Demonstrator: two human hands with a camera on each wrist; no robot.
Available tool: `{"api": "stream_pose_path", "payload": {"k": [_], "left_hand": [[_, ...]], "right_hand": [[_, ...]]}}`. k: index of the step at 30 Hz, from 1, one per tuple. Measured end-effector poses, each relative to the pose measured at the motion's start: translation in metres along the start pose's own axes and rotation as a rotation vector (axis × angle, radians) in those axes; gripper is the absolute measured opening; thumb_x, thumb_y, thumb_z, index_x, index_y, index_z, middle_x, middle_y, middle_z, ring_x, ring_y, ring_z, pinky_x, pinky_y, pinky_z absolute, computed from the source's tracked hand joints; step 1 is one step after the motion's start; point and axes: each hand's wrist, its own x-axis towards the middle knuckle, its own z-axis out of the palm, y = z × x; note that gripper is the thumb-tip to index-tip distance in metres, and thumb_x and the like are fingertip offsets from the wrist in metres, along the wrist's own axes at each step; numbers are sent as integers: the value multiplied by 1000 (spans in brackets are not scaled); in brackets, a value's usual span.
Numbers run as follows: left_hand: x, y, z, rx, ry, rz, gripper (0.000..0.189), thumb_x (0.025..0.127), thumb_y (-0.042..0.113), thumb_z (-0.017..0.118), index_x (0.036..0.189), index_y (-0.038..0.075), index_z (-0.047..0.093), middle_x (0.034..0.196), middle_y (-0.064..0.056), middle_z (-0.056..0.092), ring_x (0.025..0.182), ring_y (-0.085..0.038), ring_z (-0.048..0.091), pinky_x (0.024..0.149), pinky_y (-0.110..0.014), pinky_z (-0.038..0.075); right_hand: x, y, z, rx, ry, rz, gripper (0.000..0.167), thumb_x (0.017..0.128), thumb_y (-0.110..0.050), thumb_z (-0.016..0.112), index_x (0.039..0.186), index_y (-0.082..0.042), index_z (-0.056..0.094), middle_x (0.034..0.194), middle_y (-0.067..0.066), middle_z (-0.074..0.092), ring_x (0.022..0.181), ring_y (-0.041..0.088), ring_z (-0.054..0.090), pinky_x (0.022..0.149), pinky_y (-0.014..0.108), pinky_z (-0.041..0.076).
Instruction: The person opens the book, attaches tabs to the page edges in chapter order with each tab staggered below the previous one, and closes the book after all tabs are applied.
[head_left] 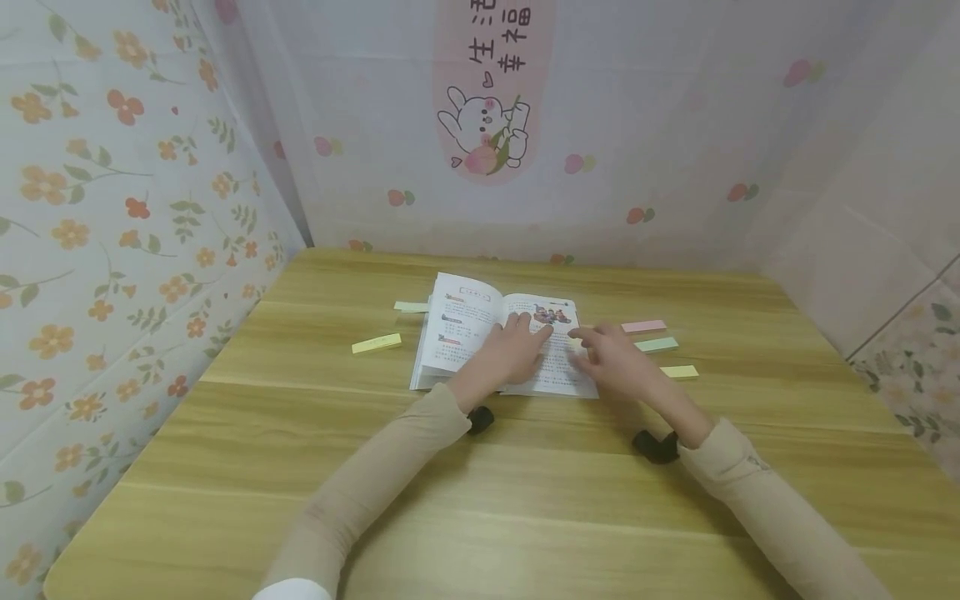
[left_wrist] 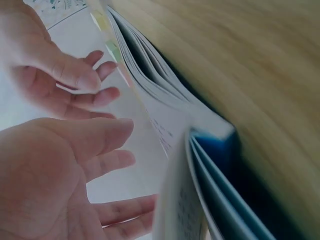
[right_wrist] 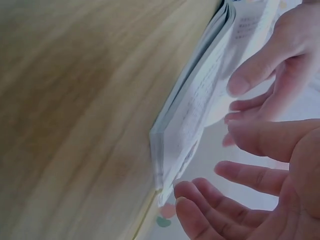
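Observation:
An open book (head_left: 465, 333) lies on the table, showing printed text on both pages and a small colour picture (head_left: 552, 315) high on the right page. My left hand (head_left: 513, 350) reaches over the middle fold, its loosely extended fingers over the right page. At that page's outer edge is my right hand (head_left: 618, 358), fingers loosely bent and nothing between them. In the left wrist view, the left hand (left_wrist: 55, 180) shows its palm beside the thick page edges. The right wrist view shows the right hand (right_wrist: 260, 185) with thumb and fingers apart, facing the book.
Pink (head_left: 643, 327), green (head_left: 657, 344) and yellow (head_left: 679, 372) sticky-note strips lie right of the book. A yellow strip (head_left: 377, 343) and a pale green strip (head_left: 410, 307) lie on its left. Behind the wooden table (head_left: 525, 517) hangs a printed curtain (head_left: 637, 125).

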Motion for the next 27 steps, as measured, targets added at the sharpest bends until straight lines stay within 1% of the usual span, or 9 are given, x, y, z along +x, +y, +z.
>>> {"api": "stream_pose_path", "payload": {"k": [1,4,8,9,12,16,20,23,27], "left_hand": [[-2,-2,0,-2,2,-2,55,107,36,46,159,24,33,152,-16,40,137,-31,39,105,-45,43],[-7,-7,0,-2,3,-6,56,107,36,46,160,23,31,152,-17,40,137,-31,39,104,-45,42],[-15,-13,-1,-2,7,0,55,107,35,46,159,22,33,151,-19,40,135,-32,40,104,-47,43],[-17,-14,-1,0,7,1,54,107,34,46,158,22,34,151,-19,40,135,-32,40,103,-47,43],[-22,-19,-1,3,3,3,53,107,34,45,158,21,34,151,-19,39,136,-32,39,103,-48,43],[-27,-26,-1,-3,-7,1,54,107,34,45,158,21,33,152,-20,38,136,-33,38,102,-48,45],[-33,-31,1,-6,-11,0,53,107,34,47,157,20,35,149,-21,39,134,-33,40,99,-47,47],[-38,-35,1,-16,-18,-4,51,107,33,47,155,19,37,150,-23,38,136,-35,38,101,-50,46],[-44,-39,3,-38,-39,-8,51,106,32,48,154,19,38,151,-24,37,137,-37,37,105,-54,43]], "right_hand": [[-1,0,1,-4,1,-3,41,96,-13,67,131,8,60,104,26,64,103,41,55,86,55,48],[-2,0,2,-22,9,-31,42,95,-16,70,129,7,61,99,22,67,104,40,55,89,56,46],[-3,-3,3,-53,15,-83,44,92,-19,74,127,7,63,106,25,68,98,38,61,86,54,50],[-3,-4,4,-66,7,-83,46,92,-21,75,127,6,64,108,26,67,95,36,62,84,53,51],[-5,-9,5,-80,-32,-69,50,91,-24,76,129,5,63,110,27,66,94,36,63,80,51,54],[-9,-15,6,-96,-80,-54,55,89,-27,78,130,5,61,117,28,65,105,42,63,86,55,53],[-12,-16,8,-131,-82,-80,58,87,-32,80,129,4,62,120,28,65,109,44,63,90,56,52],[-15,-14,9,-140,-74,-106,59,86,-32,81,128,5,62,121,27,65,111,44,63,93,55,51],[-20,-13,7,-132,-80,-107,59,87,-30,81,130,6,62,127,27,63,118,45,59,101,56,46]]}}
